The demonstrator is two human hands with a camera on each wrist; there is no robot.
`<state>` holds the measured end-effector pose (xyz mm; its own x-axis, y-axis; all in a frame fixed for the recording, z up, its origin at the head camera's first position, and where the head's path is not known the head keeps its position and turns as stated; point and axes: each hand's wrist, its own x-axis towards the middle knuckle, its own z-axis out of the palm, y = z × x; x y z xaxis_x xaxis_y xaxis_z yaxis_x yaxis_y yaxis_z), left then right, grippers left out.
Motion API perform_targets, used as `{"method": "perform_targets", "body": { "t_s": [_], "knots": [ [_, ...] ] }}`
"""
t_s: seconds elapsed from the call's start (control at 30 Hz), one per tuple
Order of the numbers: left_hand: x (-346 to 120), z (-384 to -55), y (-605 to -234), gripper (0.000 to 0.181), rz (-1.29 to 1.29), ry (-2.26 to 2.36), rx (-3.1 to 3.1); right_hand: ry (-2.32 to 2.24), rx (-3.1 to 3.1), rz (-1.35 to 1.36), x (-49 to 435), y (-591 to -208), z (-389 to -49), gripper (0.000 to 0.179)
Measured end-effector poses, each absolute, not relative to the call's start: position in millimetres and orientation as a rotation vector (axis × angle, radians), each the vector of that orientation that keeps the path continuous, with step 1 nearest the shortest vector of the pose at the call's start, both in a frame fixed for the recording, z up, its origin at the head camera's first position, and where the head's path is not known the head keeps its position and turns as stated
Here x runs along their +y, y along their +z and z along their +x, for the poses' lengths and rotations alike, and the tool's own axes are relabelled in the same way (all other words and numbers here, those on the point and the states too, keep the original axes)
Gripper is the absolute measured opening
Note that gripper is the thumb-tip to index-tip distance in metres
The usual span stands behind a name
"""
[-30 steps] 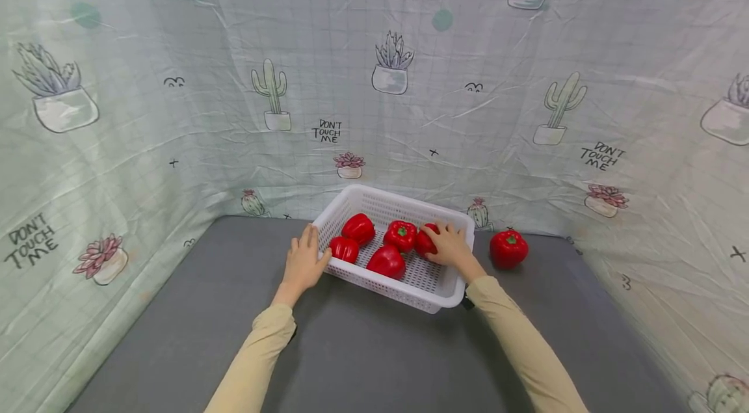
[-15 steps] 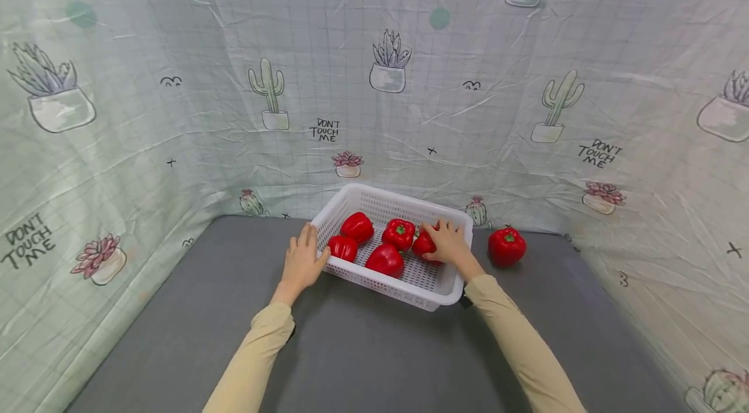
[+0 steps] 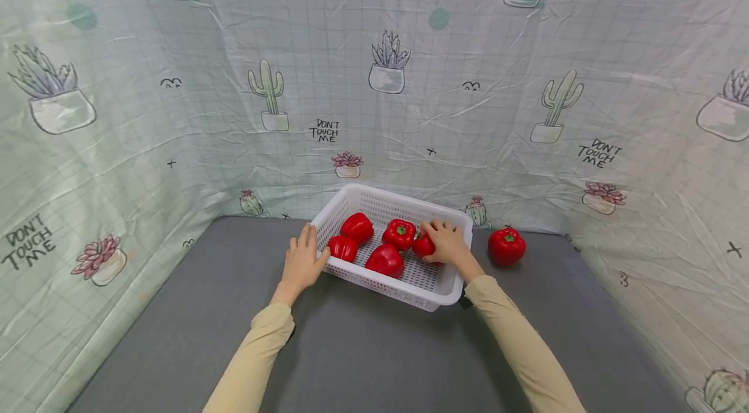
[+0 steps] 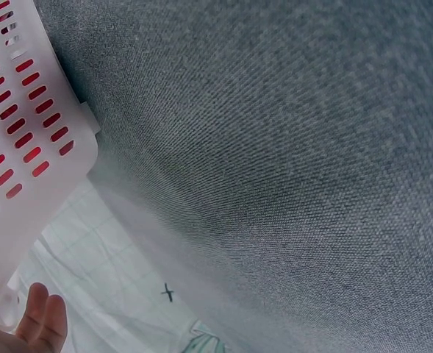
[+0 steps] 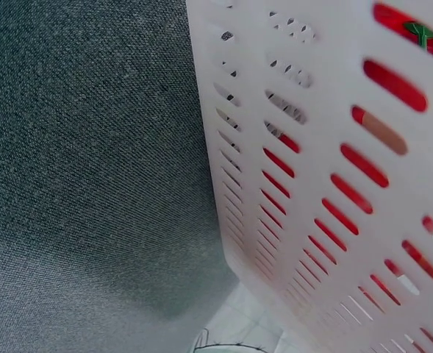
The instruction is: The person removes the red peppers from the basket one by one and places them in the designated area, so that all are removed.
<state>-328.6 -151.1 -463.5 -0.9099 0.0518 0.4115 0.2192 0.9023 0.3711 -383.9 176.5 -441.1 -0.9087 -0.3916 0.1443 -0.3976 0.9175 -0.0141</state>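
Observation:
A white perforated plastic basket [image 3: 374, 283] stands at an angle on the grey table, with several red bell peppers inside. My right hand [image 3: 447, 242] reaches over its right side and grips a red bell pepper [image 3: 422, 246], whose right part the hand covers. Beside that one, another bell pepper [image 3: 400, 235] shows its green stem. My left hand [image 3: 301, 265] lies along the basket's left end, fingers fairly straight and touching the rim. Two fingertips [image 4: 45, 316] show past the basket wall [image 4: 36, 140] in the left wrist view. Through the slots of the basket [image 5: 326, 147], the right wrist view shows red.
One more red bell pepper [image 3: 506, 247] sits on the table to the right of the basket. Grey tabletop [image 3: 374, 361] extends in front. A cactus-print curtain [image 3: 328, 62] hangs behind and along both sides, close to the basket's far rim.
The bell pepper under my right hand has turned slightly, and the hand has shifted a little over it. My left hand stays at the basket's left end.

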Motion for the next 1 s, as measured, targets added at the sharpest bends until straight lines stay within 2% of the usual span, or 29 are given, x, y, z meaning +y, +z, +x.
{"method": "perform_targets", "body": {
  "t_s": [0.57, 1.0],
  "knots": [
    [-152.4, -329.2, -463.3, 0.063, -0.212, -0.571, -2.661, 0.132, -2.798, 0.598, 178.7, -441.4, -383.0, 0.062],
    [-150.6, -326.9, -461.9, 0.062, -0.2, -0.579, -2.684, 0.446, -2.729, 0.559, 187.7, -435.6, -374.7, 0.077]
  ]
}}
